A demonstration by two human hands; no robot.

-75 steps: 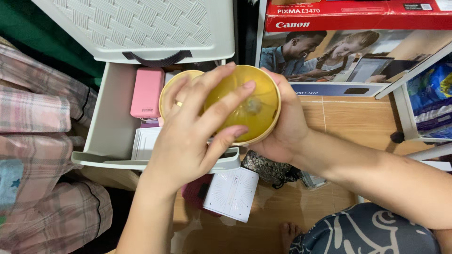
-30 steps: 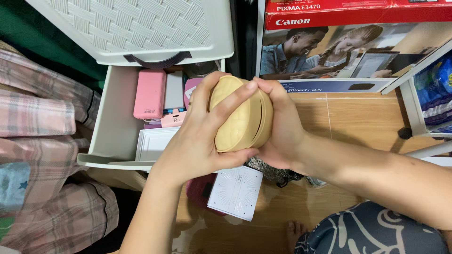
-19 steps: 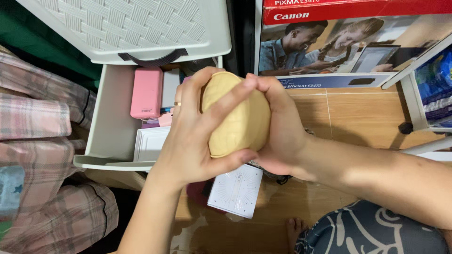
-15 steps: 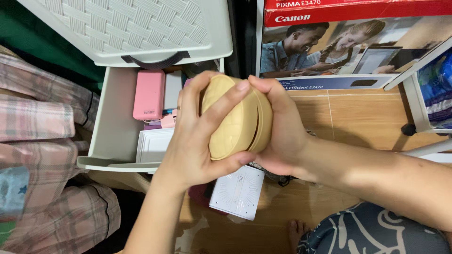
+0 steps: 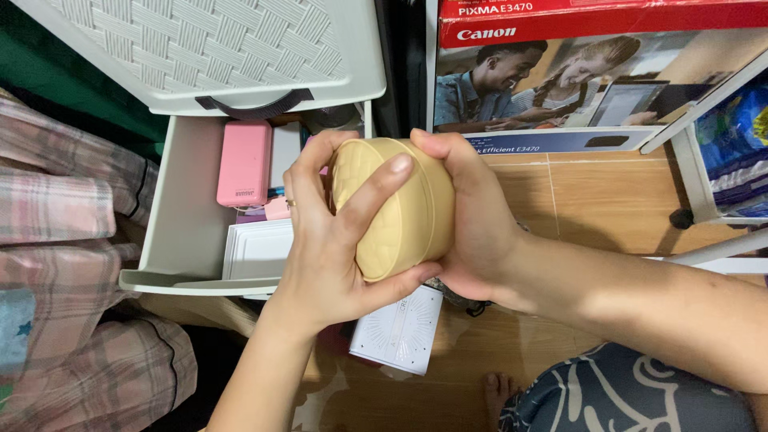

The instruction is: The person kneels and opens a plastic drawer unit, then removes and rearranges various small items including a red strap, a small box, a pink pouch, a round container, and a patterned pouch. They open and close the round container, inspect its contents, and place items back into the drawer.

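Note:
A round tan case (image 5: 404, 212) with a quilted lid is gripped between both hands above an open drawer (image 5: 178, 232). My left hand (image 5: 328, 248), wearing a ring, wraps over the lid side with its fingers spread across it. My right hand (image 5: 472, 228) cups the other side from the right, thumb on the top edge. The case looks closed, lid against base.
The open grey drawer holds a pink rectangular device (image 5: 244, 164) and a white box (image 5: 258, 250). A woven-front drawer (image 5: 208, 48) sits above it. A white square box (image 5: 398, 330) lies on the wooden floor. A printer carton (image 5: 576, 76) stands at the back right; plaid cloth (image 5: 64, 240) lies left.
Earlier the case was open, showing its shiny gold inside. The lid has since been pressed onto the base, and both hands have turned the closed case slightly.

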